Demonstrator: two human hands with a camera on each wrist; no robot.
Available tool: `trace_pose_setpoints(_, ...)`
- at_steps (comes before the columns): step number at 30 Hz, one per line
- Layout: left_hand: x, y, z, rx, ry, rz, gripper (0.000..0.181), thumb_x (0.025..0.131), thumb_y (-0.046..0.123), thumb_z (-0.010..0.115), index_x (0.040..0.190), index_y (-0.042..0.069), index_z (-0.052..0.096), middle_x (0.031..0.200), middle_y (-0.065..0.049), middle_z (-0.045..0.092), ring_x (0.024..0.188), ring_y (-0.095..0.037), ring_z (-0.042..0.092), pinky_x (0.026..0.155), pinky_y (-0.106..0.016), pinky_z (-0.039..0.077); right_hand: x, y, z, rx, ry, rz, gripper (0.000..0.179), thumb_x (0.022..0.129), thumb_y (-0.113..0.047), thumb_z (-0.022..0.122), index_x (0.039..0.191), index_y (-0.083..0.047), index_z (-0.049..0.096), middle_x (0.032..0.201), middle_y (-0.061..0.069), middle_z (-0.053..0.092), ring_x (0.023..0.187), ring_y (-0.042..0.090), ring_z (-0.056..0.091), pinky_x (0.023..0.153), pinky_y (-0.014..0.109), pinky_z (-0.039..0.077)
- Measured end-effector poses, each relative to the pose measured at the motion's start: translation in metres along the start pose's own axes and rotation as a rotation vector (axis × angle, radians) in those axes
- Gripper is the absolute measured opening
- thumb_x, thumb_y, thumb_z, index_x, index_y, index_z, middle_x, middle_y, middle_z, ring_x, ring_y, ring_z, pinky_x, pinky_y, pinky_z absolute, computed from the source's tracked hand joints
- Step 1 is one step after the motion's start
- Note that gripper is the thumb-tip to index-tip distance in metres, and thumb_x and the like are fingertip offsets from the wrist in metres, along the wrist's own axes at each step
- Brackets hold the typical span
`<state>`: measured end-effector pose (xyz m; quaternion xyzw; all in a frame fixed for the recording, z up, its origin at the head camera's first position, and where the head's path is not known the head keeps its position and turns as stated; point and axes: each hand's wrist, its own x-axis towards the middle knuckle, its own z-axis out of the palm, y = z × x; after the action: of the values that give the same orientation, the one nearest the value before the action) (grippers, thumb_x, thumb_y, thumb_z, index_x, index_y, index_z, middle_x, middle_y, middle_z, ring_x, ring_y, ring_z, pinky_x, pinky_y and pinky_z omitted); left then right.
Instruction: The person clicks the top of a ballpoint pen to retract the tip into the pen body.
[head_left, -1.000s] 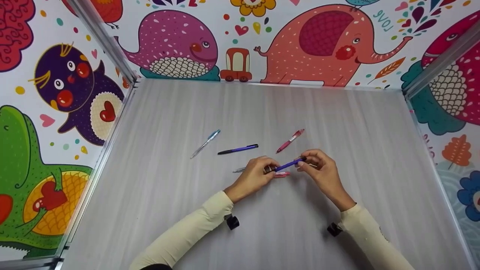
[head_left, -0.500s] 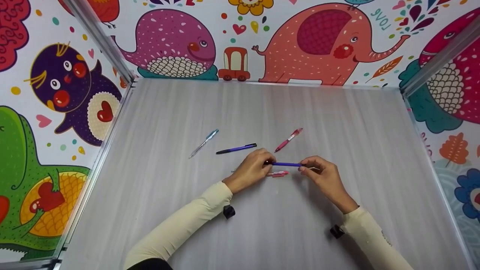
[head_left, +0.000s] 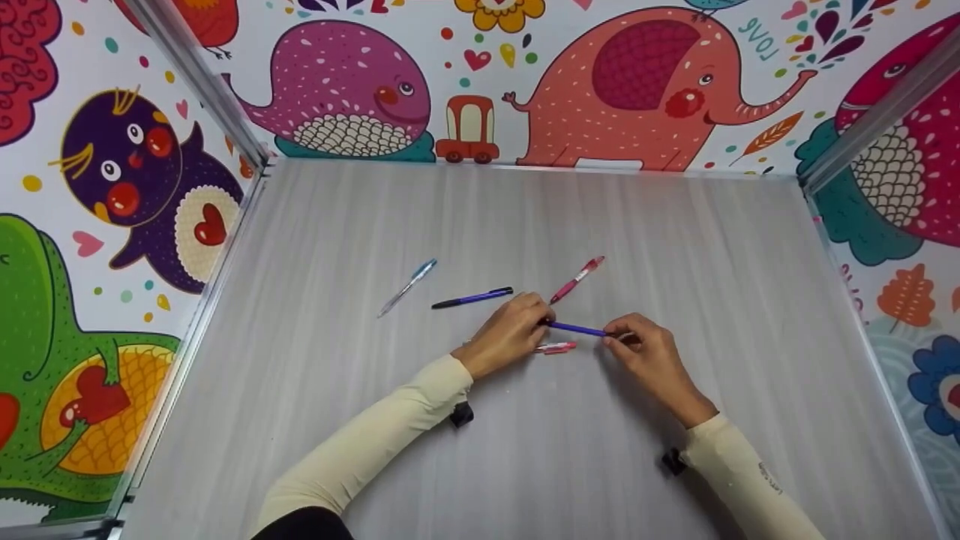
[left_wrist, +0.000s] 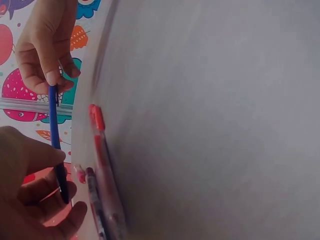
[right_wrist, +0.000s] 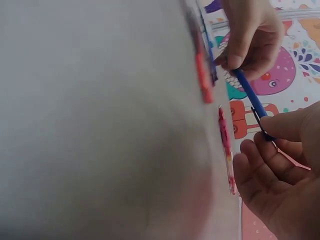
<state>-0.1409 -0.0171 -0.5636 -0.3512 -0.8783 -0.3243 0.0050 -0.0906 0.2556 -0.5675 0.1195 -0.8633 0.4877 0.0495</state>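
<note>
Both hands hold one blue pen (head_left: 577, 328) with black ends above the table. My left hand (head_left: 506, 334) pinches its black tip end, seen close in the left wrist view, where the pen (left_wrist: 53, 120) stands nearly upright. The right hand (head_left: 645, 345) pinches the clip end between thumb and fingers; the clip shows beside the thumb in the right wrist view, along the blue barrel (right_wrist: 251, 95). Beneath the left hand lies a clear pen with a red top (head_left: 556, 348), partly hidden by that hand. A pink pen (head_left: 577, 280) lies just beyond the hands.
Farther left on the table (head_left: 360, 420) lie a blue pen with black ends (head_left: 472, 298) and a clear pen with a light blue top (head_left: 407, 287). Walls with cartoon animals, such as an elephant (head_left: 622, 97), and metal edging border the table.
The held pen has turned from rising toward the right to sloping slightly down to the right. My left hand has moved a little away from the body; the right hand has shifted slightly.
</note>
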Motion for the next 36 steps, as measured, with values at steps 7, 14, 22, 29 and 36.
trace_pose_setpoints(7,0.007,0.001,0.008,0.100,-0.005,0.035,0.013,0.106,0.009,0.073,0.117,0.006,0.080,0.110,-0.007,0.073,0.105,-0.023,0.068,0.092,-0.033,0.057,-0.002,0.008,-0.003,-0.115,0.004,-0.070,0.021,0.091,0.014,0.082,0.104,-0.002,0.077,0.100,0.003,0.075,0.091,0.020,0.073,0.080,0.012,0.054)
trace_pose_setpoints(14,0.014,-0.001,0.017,0.141,0.009,0.052,0.011,0.106,0.013,0.074,0.114,0.009,0.081,0.112,-0.005,0.077,0.105,-0.023,0.067,0.087,-0.037,0.057,-0.003,0.015,-0.007,-0.166,0.003,-0.046,0.020,0.091,0.013,0.082,0.104,-0.001,0.078,0.099,0.004,0.074,0.090,0.018,0.069,0.080,0.011,0.051)
trace_pose_setpoints(22,0.022,-0.010,0.026,0.087,-0.004,0.075,0.009,0.103,0.017,0.078,0.108,0.014,0.085,0.109,0.002,0.080,0.110,-0.020,0.064,0.087,-0.039,0.052,-0.007,0.025,-0.013,-0.211,0.013,-0.019,0.017,0.094,0.009,0.081,0.105,-0.004,0.079,0.100,0.004,0.074,0.091,0.017,0.066,0.079,0.013,0.048)
trace_pose_setpoints(29,0.026,-0.016,0.029,-0.008,-0.040,0.035,0.011,0.102,0.021,0.081,0.109,0.016,0.086,0.107,0.004,0.080,0.114,-0.019,0.062,0.095,-0.041,0.047,-0.008,0.034,-0.017,-0.185,0.026,-0.049,0.019,0.092,0.011,0.082,0.103,-0.003,0.079,0.099,0.003,0.074,0.091,0.019,0.066,0.080,0.011,0.046)
trace_pose_setpoints(36,0.030,-0.016,0.031,-0.012,-0.048,0.019,0.011,0.101,0.020,0.080,0.109,0.016,0.087,0.107,0.004,0.080,0.114,-0.019,0.061,0.095,-0.040,0.046,-0.008,0.039,-0.020,-0.188,0.035,-0.065,0.019,0.090,0.012,0.083,0.101,-0.003,0.079,0.097,0.003,0.074,0.091,0.020,0.064,0.078,0.011,0.044)
